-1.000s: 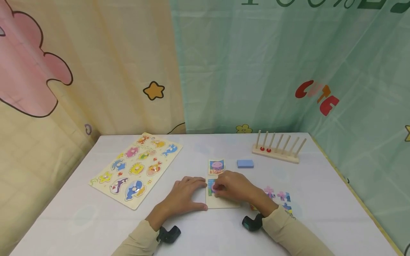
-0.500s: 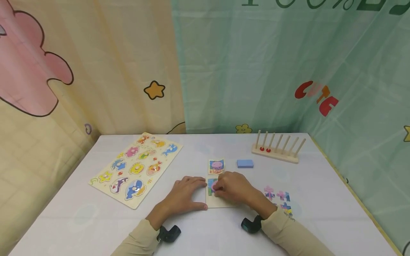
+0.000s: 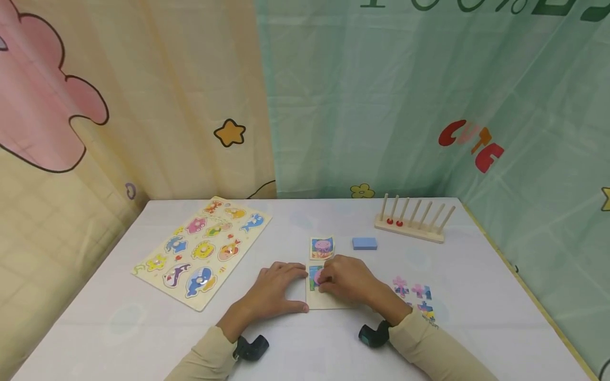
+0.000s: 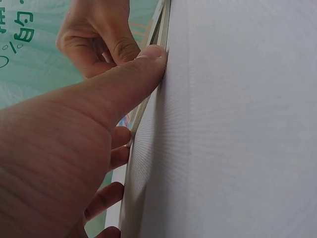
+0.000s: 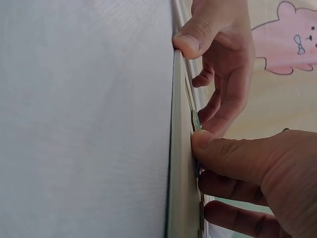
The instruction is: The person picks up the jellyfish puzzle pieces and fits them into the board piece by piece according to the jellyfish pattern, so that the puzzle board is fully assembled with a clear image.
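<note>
A small pale jigsaw board point(image 3: 328, 302) lies at the middle of the table, with blue-green pieces fitted in its upper left. My left hand point(image 3: 272, 292) rests beside it, index fingertip and thumb tip touching its left edge. Over the board, my right hand point(image 3: 350, 280) pinches a pink puzzle piece point(image 3: 318, 277) between thumb and fingers, close to the fitted part; the fingers hide much of it. The right wrist view shows the right thumb point(image 5: 218, 148) low at the board's surface. Just beyond the board is a picture card point(image 3: 322, 248) with a pink octopus-like figure.
Loose puzzle pieces point(image 3: 400, 287) lie right of the board, partly behind the right forearm. A blue block point(image 3: 365, 244) sits farther back. A wooden peg rack point(image 3: 411, 230) with red beads stands at back right. A large sea-animal puzzle board point(image 3: 204, 254) lies at left.
The right hand has shifted very slightly and stays over the same spot with the pink piece. The left hand keeps its place at the board's edge.
</note>
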`<state>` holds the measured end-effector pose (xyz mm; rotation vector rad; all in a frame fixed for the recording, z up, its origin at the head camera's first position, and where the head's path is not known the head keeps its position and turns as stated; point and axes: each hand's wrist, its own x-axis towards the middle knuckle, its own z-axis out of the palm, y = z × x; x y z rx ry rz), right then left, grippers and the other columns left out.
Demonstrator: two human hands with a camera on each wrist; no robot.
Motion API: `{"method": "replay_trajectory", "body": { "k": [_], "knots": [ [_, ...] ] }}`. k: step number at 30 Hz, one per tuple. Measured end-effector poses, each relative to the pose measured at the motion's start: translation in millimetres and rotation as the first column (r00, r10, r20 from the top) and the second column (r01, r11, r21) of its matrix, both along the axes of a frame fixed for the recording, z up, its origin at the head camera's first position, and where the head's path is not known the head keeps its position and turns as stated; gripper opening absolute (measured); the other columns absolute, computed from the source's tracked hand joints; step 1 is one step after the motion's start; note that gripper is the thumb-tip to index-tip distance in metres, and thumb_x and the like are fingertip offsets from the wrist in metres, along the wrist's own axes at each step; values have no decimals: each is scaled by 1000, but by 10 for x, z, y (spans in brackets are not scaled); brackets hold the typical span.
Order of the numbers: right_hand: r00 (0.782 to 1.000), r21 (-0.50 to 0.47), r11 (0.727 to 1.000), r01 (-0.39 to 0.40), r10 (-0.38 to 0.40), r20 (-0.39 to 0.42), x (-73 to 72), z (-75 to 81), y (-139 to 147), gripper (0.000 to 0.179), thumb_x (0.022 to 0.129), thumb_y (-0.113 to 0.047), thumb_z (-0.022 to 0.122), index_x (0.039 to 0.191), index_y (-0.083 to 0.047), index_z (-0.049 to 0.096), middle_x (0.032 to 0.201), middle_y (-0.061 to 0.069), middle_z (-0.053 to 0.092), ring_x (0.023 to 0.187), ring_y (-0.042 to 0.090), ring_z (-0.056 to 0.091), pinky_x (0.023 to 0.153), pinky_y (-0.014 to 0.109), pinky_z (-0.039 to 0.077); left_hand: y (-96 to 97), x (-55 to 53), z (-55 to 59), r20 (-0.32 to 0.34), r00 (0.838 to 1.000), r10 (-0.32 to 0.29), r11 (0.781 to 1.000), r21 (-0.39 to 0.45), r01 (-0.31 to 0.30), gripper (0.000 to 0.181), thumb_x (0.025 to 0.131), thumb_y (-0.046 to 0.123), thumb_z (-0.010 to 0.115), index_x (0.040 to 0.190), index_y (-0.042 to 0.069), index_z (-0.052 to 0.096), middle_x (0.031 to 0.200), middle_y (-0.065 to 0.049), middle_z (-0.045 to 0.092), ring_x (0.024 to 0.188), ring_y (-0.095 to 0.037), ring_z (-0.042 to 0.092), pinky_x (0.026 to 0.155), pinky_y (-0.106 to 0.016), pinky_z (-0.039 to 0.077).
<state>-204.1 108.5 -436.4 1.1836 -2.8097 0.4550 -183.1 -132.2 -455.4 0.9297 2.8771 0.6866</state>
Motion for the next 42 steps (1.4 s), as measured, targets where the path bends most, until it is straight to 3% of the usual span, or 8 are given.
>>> {"method": "replay_trajectory", "body": {
  "k": [7,16,24,32,42],
  "knots": [
    [997,6,999,-45,45,-60,-10,-8,8,9,88,-25,81,93,-18,82,84,-11,67,79,7,60,69,26,49,-1,-7,-3,2,1000,4,1000,-5,-4,73,80,61,78,137,19,62,147,3,52,132,-23,43,94,-48,36],
    [993,138,989,-56,69,-91,32,43,-31,11,93,-25,76,101,-19,80,93,-7,69,82,10,61,81,33,52,-5,7,19,27,1000,12,1000,-9,-11,73,81,61,77,139,20,61,148,4,52,134,-23,42,96,-47,36],
    [986,217,975,-48,81,-147,52,40,-87,10,93,-25,75,99,-18,80,90,-5,68,80,13,60,81,34,52,0,5,22,29,999,14,1000,-5,-14,71,80,58,79,138,19,62,146,3,53,133,-23,43,95,-48,36],
    [997,189,982,6,9,-79,86,42,-70,13,94,-25,75,103,-18,80,95,-5,69,81,12,57,75,29,53,14,6,21,30,999,12,1000,1,-12,70,81,56,80,137,19,62,147,2,53,133,-24,43,95,-48,36],
    [988,186,982,6,22,-151,92,33,-84,12,92,-26,77,101,-18,80,94,-4,71,80,13,60,74,31,53,9,9,44,31,999,9,1000,5,-9,70,80,56,80,136,18,62,146,1,53,132,-24,44,93,-48,36]
  ]
}}
